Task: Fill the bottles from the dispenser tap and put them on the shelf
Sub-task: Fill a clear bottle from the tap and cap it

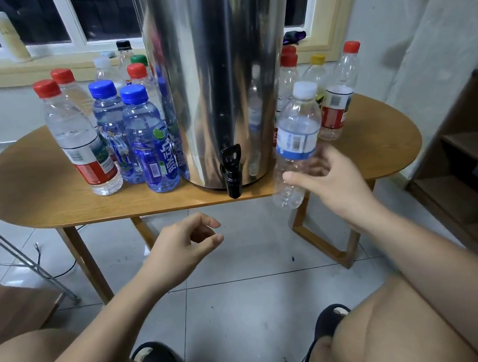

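Right grip [332, 180] clasps an empty white-capped bottle [297, 133] beside the dispenser tap [231, 169]; left grip [185, 245] hangs loosely curled, holding nothing.

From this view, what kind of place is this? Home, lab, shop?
Most likely a room in a home, not a lab or shop. A low wooden table stands by a window, a plain wooden shelf sits to its right, and the seated person wears slippers.
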The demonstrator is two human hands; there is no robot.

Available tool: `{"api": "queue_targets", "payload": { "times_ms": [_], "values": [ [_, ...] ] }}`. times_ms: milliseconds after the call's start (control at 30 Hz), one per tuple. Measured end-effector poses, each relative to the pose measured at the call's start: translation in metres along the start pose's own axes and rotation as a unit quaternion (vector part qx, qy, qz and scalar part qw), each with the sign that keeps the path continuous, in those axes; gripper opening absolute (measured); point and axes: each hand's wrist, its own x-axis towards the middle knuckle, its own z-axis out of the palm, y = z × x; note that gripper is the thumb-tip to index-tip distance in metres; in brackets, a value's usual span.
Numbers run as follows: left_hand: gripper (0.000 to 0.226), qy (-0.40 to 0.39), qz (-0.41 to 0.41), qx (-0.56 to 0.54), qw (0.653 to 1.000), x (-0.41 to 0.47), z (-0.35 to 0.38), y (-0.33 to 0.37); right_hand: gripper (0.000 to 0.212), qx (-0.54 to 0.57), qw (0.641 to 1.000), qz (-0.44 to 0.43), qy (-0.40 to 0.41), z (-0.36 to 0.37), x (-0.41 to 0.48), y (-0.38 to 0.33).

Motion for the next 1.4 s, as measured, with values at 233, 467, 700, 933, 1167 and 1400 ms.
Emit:
{"api": "queue_targets", "payload": {
  "times_ms": [233, 467, 700, 933, 1167, 1400],
  "values": [
    [0.018, -0.002, -0.002, -0.027, 1.0, -0.003, -0.007, 0.004, 0.055, 0.044, 0.996, 0.011, -0.082, 0.047, -0.063, 0.017],
    [0.02, 0.015, 0.034, -0.119, 0.992, -0.009, -0.017, 0.02, 0.057, -0.025, 0.985, 0.064, -0.158, 0.087, -0.097, 0.052],
    [0.026, 0.009, 0.07, -0.173, 0.982, -0.017, -0.026, 0.039, 0.047, -0.063, 0.97, 0.063, -0.227, 0.103, -0.106, 0.057],
    [0.021, 0.007, 0.089, -0.112, 0.99, -0.017, -0.019, 0.033, 0.078, -0.033, 0.971, 0.053, -0.23, 0.102, -0.103, 0.048],
    [0.029, -0.073, 0.085, -0.112, 0.987, -0.015, -0.013, 0.036, 0.066, -0.001, 0.976, 0.023, -0.214, 0.098, -0.101, 0.042],
    [0.02, -0.069, 0.088, -0.065, 0.992, -0.008, -0.019, 0.025, 0.066, -0.05, 0.983, -0.009, -0.178, 0.094, -0.101, 0.045]
  ]
}}
